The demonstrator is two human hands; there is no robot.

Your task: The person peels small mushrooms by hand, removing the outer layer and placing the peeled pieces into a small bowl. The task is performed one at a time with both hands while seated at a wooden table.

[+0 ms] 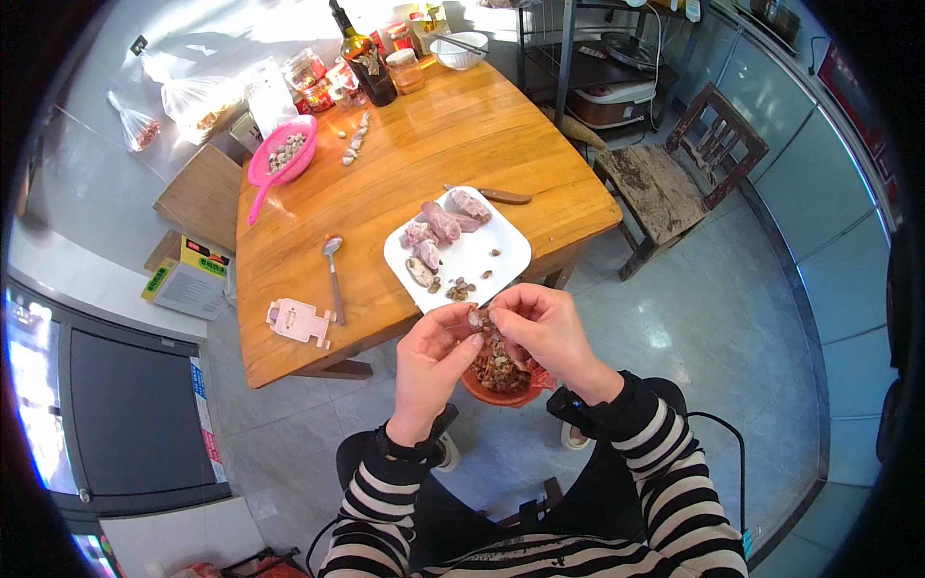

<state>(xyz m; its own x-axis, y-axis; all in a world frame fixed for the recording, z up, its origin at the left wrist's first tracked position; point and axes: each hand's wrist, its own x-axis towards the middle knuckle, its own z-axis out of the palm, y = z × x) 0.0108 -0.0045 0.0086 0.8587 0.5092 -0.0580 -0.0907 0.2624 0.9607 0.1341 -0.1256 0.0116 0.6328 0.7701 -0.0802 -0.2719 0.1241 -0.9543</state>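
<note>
My left hand (426, 368) and my right hand (553, 332) meet just past the table's near edge. Between their fingertips they pinch a small greyish-brown piece of food (477, 316), partly covered by the fingers. Right below hangs or stands a reddish bowl (498, 397) with a red plastic bag at its rim, holding brown scraps (500, 372). Beyond the hands, a white square plate (484, 253) reaches over the table edge. Pale pink pieces of meat (442, 220) lie on its far and left side, with small brown lumps (460, 290) nearer me.
A wooden-handled knife (506, 196) lies behind the plate. Left on the table (390, 159) are a spoon (334, 278), a pink plastic holder (298, 320) and a pink strainer (311, 148) of speckled pieces. A dark bottle (372, 72) stands at the back; a wooden chair (657, 188) is right.
</note>
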